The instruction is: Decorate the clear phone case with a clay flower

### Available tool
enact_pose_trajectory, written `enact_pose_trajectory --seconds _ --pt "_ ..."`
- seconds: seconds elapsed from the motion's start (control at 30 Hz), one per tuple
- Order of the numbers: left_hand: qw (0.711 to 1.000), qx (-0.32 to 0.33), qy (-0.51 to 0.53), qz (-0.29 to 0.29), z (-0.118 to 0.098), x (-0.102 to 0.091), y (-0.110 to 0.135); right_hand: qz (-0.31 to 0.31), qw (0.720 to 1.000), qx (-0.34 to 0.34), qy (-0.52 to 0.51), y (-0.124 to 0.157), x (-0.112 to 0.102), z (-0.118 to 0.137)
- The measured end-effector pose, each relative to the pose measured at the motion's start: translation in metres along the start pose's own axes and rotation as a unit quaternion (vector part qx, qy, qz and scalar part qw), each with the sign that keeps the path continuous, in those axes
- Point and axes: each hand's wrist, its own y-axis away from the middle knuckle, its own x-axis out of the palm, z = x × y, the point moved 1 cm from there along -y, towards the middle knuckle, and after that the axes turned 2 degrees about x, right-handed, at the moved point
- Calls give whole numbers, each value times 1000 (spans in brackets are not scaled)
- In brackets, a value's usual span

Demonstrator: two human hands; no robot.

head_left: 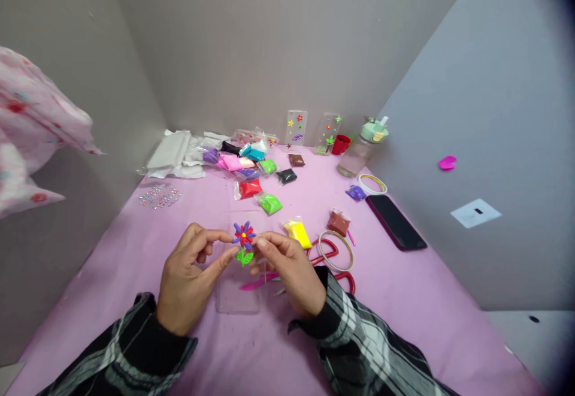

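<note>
A small clay flower [244,235] has purple and red petals, a yellow centre and green leaves [244,257] below. My left hand [186,285] has its thumb and index fingertips at the flower's left edge. From the other side, my right hand [290,264] pinches at the right petals, its lower fingers curled and partly hidden. Beneath the flower lies a clear phone case [238,303], flat on the cloth. A pink tool [256,282] and red-handled scissors [345,277] lie partly under my right hand.
Clay packets in yellow [297,233], brown [338,222], green [269,203] and red [250,189] lie beyond my hands. A bangle [352,254] rests on the scissors. A black phone [396,222] and water bottle [359,151] are right; stick-on gems [159,197] lie left. Decorated cases [296,127] lean at the back.
</note>
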Motion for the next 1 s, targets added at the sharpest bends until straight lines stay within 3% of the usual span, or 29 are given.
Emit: enact_pose_trajectory --seconds 0.6,1.0 --pt "1000 3 -4 1 0 1 0 1 1000 3 -8 0 1 -1" --pt "998 47 -48 18 2 2 1 -7 1000 -5 -18 -1 1 -2"
